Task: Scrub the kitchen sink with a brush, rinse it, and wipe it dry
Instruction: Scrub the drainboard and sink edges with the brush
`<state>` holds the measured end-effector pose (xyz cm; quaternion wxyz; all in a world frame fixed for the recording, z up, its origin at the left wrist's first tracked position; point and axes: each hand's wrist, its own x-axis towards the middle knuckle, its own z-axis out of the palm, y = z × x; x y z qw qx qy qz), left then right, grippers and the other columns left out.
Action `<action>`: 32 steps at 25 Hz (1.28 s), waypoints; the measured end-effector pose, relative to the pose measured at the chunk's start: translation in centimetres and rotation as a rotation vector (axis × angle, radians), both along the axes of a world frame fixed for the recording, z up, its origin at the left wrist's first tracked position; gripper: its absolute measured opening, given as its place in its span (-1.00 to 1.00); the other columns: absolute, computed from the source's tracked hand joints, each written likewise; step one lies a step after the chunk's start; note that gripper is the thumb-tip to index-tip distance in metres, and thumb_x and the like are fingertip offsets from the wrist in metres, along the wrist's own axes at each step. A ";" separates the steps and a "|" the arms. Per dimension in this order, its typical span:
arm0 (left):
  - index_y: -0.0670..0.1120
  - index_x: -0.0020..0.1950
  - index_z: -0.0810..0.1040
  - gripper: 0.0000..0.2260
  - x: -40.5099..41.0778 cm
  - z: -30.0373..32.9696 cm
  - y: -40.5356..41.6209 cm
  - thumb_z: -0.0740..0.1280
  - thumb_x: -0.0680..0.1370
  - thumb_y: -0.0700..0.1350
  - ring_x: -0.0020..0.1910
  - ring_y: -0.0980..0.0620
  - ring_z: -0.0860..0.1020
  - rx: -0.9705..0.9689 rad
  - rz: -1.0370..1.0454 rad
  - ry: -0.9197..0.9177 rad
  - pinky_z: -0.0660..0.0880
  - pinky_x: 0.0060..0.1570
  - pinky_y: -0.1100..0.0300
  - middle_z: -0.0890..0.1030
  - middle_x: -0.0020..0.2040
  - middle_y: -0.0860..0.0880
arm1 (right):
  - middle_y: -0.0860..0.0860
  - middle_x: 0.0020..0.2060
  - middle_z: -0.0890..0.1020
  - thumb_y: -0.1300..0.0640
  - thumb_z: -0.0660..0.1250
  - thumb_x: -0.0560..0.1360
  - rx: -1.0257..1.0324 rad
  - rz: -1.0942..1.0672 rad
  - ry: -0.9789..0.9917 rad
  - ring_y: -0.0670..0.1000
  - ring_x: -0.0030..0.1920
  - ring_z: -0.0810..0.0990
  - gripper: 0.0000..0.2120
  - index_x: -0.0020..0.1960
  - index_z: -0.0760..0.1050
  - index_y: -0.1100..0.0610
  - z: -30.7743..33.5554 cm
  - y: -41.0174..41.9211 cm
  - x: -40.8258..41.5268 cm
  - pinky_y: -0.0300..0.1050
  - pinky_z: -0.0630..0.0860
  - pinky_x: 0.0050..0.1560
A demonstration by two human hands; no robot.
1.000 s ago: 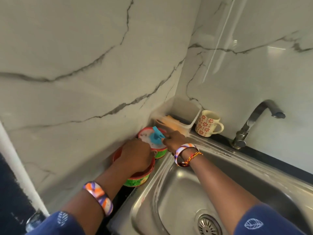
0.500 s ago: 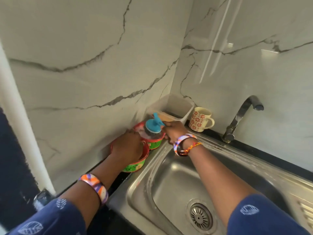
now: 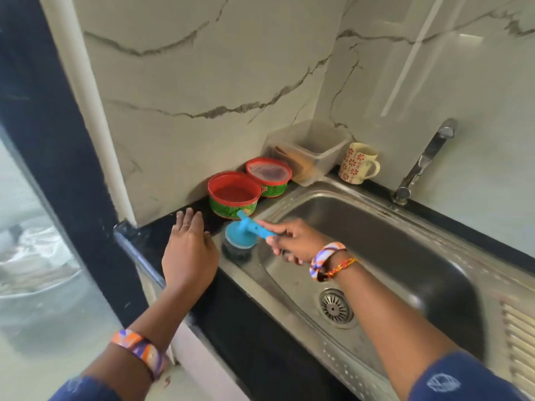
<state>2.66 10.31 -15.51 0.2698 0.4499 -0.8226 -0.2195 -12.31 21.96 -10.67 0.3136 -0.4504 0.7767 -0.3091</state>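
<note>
My right hand [image 3: 292, 241] grips the blue handle of a scrub brush [image 3: 241, 238], whose round blue head and dark bristles sit on the left rim of the steel sink [image 3: 385, 247]. The round drain strainer [image 3: 335, 306] shows at the basin's bottom. My left hand [image 3: 188, 250] rests flat and empty on the black countertop [image 3: 231, 319], just left of the brush, fingers apart. A steel tap [image 3: 419, 166] stands behind the sink at the right.
Two red-rimmed green tubs [image 3: 234, 195] [image 3: 269, 176] sit in the corner by the marble wall. Behind them stand a clear plastic container [image 3: 309, 151] and a flowered mug [image 3: 357, 163]. A ribbed drainboard [image 3: 518, 342] lies at the far right.
My right hand lifted the brush off the rear tub and brought it down to the sink's left rim. My left hand let go of the front tub and moved onto the counter.
</note>
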 end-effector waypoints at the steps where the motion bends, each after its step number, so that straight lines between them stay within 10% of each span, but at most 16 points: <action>1: -0.24 0.46 0.29 -0.58 0.5 -0.5 0.5 0.13 0.59 -0.25 0.53 -0.07 0.08 0.010 0.020 -0.036 0.09 0.46 0.09 0.21 0.52 -0.15 | 0.01 -0.38 0.45 0.26 0.17 0.59 -0.038 -0.059 0.136 -0.27 -0.58 0.36 -0.59 0.39 0.30 -0.02 -0.1 -0.5 -1.0 -0.42 0.29 -0.55; 4: -0.26 0.47 0.25 -0.57 1.1 -1.6 1.5 0.08 0.59 -0.24 0.54 -0.11 0.05 0.004 0.021 -0.124 0.01 0.49 0.08 0.19 0.52 -0.19 | 0.05 -0.08 0.64 0.21 0.19 0.57 -0.007 -0.156 0.372 -0.07 -0.11 0.62 -0.61 0.39 0.38 0.04 0.0 -1.2 -2.1 -0.26 0.42 -0.17; 8: -0.27 0.48 0.24 -0.57 1.3 -1.5 1.5 0.07 0.59 -0.25 0.54 -0.12 0.03 0.001 0.052 -0.107 -0.03 0.50 0.07 0.18 0.52 -0.20 | 0.03 -0.39 0.49 0.20 0.17 0.59 0.025 -0.080 0.180 -0.20 -0.54 0.41 -0.64 0.37 0.41 0.01 0.4 -0.8 1.0 -0.40 0.27 -0.52; 11: -0.26 0.49 0.23 -0.57 1.6 -1.2 1.6 0.06 0.60 -0.23 0.54 -0.11 0.01 0.028 0.064 -0.148 -0.04 0.51 0.07 0.16 0.52 -0.18 | 0.16 0.01 0.64 0.16 0.15 0.60 0.064 -0.199 0.358 0.08 -0.05 0.63 -0.64 0.38 0.42 0.07 1.3 -1.3 0.5 -0.20 0.44 -0.16; 14: -0.24 0.50 0.20 -0.56 1.5 -1.1 1.7 0.07 0.62 -0.21 0.55 -0.08 -0.01 0.032 0.059 -0.170 -0.05 0.51 0.07 0.13 0.54 -0.16 | 0.06 -0.39 0.48 0.20 0.17 0.59 0.056 -0.168 0.166 -0.15 -0.53 0.46 -0.64 0.37 0.41 0.07 1.4 -1.6 1.3 -0.32 0.34 -0.50; 17: -0.23 0.52 0.17 -0.55 1.3 -1.0 1.8 0.09 0.62 -0.20 0.55 -0.07 -0.03 0.019 0.052 -0.199 -0.07 0.51 0.07 0.11 0.54 -0.16 | 0.14 -0.19 0.62 0.20 0.17 0.58 0.067 -0.169 0.272 0.01 -0.23 0.61 -0.64 0.35 0.45 0.10 1.7 -2.2 1.3 -0.18 0.47 -0.24; 26: -0.24 0.50 0.20 -0.54 0.9 -1.3 1.5 0.10 0.60 -0.21 0.54 -0.09 0.00 -0.036 0.072 -0.243 -0.04 0.52 0.06 0.15 0.53 -0.17 | 0.07 -0.35 0.54 0.17 0.17 0.59 0.054 -0.156 0.185 0.02 -0.36 0.48 -0.66 0.34 0.46 0.08 1.2 -1.9 1.2 -0.20 0.39 -0.38; 29: -0.24 0.50 0.20 -0.55 0.8 -1.3 1.6 0.10 0.60 -0.21 0.54 -0.09 0.00 -0.024 0.077 -0.239 -0.05 0.51 0.07 0.15 0.53 -0.16 | 0.16 -0.04 0.64 0.13 0.15 0.60 0.041 -0.243 0.215 0.15 -0.06 0.60 -0.65 0.35 0.44 0.05 1.1 -1.9 1.1 -0.11 0.48 -0.11; 32: -0.24 0.51 0.19 -0.55 0.7 -1.4 1.5 0.09 0.61 -0.22 0.54 -0.08 -0.01 -0.038 0.082 -0.231 -0.05 0.51 0.07 0.14 0.53 -0.16 | 0.06 -0.36 0.54 0.19 0.17 0.58 0.016 -0.179 0.149 0.00 -0.37 0.48 -0.64 0.36 0.44 0.07 0.9 -1.6 1.5 -0.25 0.35 -0.40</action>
